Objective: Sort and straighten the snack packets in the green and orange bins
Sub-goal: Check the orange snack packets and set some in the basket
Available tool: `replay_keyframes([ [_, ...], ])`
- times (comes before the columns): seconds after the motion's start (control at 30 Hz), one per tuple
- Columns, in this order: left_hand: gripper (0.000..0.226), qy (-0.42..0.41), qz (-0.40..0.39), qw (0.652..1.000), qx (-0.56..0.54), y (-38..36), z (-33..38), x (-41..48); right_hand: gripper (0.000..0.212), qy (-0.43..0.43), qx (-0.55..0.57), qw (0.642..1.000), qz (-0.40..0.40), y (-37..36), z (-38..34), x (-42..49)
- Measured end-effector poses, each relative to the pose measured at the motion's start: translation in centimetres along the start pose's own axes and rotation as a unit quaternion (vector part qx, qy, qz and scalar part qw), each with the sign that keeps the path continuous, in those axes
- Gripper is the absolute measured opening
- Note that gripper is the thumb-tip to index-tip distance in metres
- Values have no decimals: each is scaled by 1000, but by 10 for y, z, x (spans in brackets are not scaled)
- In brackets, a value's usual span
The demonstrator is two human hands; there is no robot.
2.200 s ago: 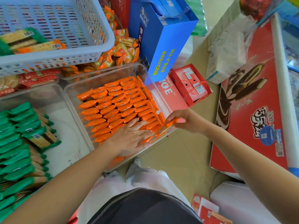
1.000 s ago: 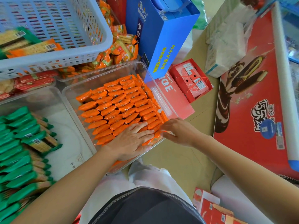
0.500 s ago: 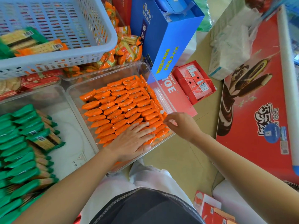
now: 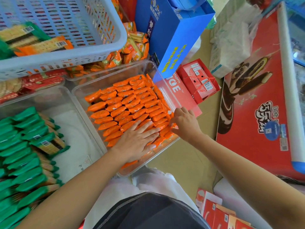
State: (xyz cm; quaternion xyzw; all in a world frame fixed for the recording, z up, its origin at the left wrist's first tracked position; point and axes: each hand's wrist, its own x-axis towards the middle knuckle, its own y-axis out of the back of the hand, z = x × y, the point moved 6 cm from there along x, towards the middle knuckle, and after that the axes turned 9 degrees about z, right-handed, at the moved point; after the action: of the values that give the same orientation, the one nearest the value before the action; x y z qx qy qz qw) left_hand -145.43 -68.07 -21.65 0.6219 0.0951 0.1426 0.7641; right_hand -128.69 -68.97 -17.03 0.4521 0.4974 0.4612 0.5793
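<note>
Orange snack packets (image 4: 125, 106) lie in neat rows in a clear bin (image 4: 149, 67) at the centre. My left hand (image 4: 137, 140) lies flat, fingers spread, pressing on the near rows. My right hand (image 4: 185, 123) is at the bin's right wall, its bent fingertips pushing against the packets that stand on edge there. To the left, green snack packets (image 4: 24, 146) are stacked along the left side of a second clear bin (image 4: 74, 138); one green pack (image 4: 49, 144) lies crosswise on top of them.
A lavender mesh basket (image 4: 92, 47) holding cracker packs hangs over the far left. Behind it are more snack bins. A blue gift box (image 4: 173, 30), red cartons (image 4: 198, 80), white tissue packs (image 4: 231, 38) and a red freezer lid (image 4: 255, 104) stand to the right.
My right hand brought one orange packet to the bin's right wall, tucked it in and now pushes on that row. My left hand stayed flat on the packets.
</note>
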Motion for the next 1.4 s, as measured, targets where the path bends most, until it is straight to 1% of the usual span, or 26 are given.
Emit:
replay_keyframes([
  [0.1,61,-2,-11,1000,-3,-1,-2,-1,17,-18,-15,1000,-19,-4,0,1],
  [0.2,62,-3,-26,999,-18,-2,-4,-1,13,-29,-14,999,-23,-7,0,3],
  [0.33,74,-10,-21,999,-48,0,-4,-1,9,-24,-19,999,-29,-8,1,4],
  [0.43,81,-9,-38,998,-43,2,-5,-1,11,-21,-22,999,-31,-9,1,3],
  [0.5,74,-8,-43,998,-39,2,-6,-1,11,-19,-17,999,-32,-10,1,4],
  [0.57,64,-6,-48,998,-45,2,-6,-1,10,-13,0,999,-31,-9,2,4],
  [0.6,63,-5,-51,998,-49,3,-6,-1,8,-8,13,1000,-27,-9,3,4],
  [0.7,75,-10,-48,998,-50,2,-6,-1,3,1,64,998,3,-7,6,-1],
  [0.77,81,-13,-45,998,-51,0,-6,-1,9,8,103,994,35,-5,10,-7],
  [0.87,81,-10,-38,997,-64,0,-7,-1,14,28,158,985,56,0,12,-11],
  [1.0,84,-14,-38,997,-61,0,-6,1,13,64,202,976,49,1,9,-12],
  [1.17,84,-15,-40,997,-60,2,-6,3,4,40,196,979,24,-11,14,-13],
  [1.23,84,-15,-38,997,-61,3,-6,4,4,41,197,979,10,-15,14,-14],
  [1.3,84,-17,-39,997,-62,4,-7,4,2,54,205,977,0,-12,10,-14],
  [1.4,84,-18,-42,997,-61,4,-7,3,6,90,230,969,19,0,1,-13],
])
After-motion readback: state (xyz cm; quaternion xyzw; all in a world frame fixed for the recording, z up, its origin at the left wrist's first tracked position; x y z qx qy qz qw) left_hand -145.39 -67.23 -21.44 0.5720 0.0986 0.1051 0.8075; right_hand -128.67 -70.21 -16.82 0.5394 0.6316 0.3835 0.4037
